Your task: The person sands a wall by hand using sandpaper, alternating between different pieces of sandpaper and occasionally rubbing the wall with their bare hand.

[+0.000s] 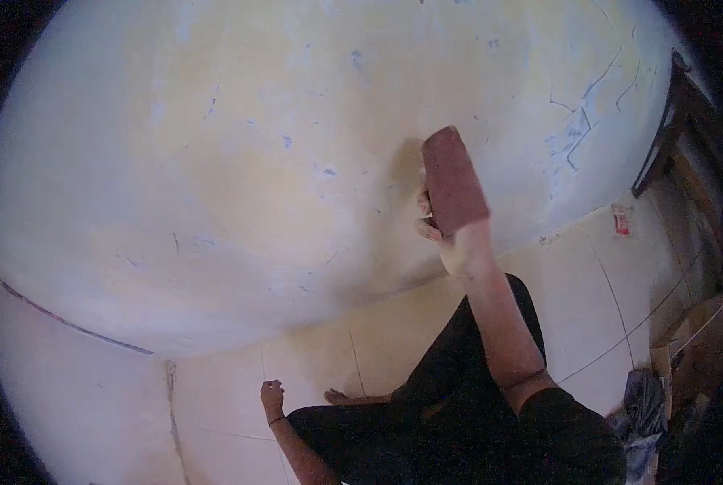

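My right hand [453, 246] is raised in front of the wall, gripping a sheet of reddish-brown sandpaper [456, 178]. The sheet covers most of the palm, and some fingers curl around its left edge. Behind it, a shadow falls on the wall [240, 170], whose pale paint is patchy, with chipped bluish spots and cracks. Low at the left, my left hand [272, 395] rests by the knee, away from the wall, its fingers loosely curled with nothing showing in them.
Pale tiles cover the floor [224, 404] below the wall. A dark wooden frame [675, 121] leans at the right. A small red and white packet [621, 220] lies near the wall's foot. Dark plastic bags [644, 400] and a cardboard box [698, 327] are at the lower right.
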Demonstrator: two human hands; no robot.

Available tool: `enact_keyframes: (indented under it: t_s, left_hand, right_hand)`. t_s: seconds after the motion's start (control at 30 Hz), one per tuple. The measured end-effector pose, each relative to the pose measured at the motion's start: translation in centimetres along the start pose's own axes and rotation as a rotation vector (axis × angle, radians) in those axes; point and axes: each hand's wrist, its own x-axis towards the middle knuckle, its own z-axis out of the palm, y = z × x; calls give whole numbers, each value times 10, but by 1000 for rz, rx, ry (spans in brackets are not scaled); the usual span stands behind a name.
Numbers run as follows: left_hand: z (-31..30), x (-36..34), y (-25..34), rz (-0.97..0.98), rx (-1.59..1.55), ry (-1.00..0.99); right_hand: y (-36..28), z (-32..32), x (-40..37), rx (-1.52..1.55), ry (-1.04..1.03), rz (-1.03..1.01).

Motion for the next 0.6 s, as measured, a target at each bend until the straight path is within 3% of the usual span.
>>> enact_keyframes:
  t_s: [0.1,0.2,0.3,0.4,0.5,0.6]
  left_hand:
    - [1,4,-6,39,-29,-25]
    - [4,14,-18,136,65,-5]
    - [3,5,-10,7,-63,-22]
    - [7,22,-38,391,175,-1]
    - [1,1,-3,35,-56,-25]
    - [0,-2,0,27,-50,-23]
  right_hand:
    - [-27,4,-1,462,-213,73]
    - [-39,4,1,512,-385,-15]
    - [-46,5,-3,497,-346,-81]
    - [-49,8,-4,539,-303,-86]
    - [-39,-2,2,511,-216,-123]
    - [-33,-13,10,522,-192,-134]
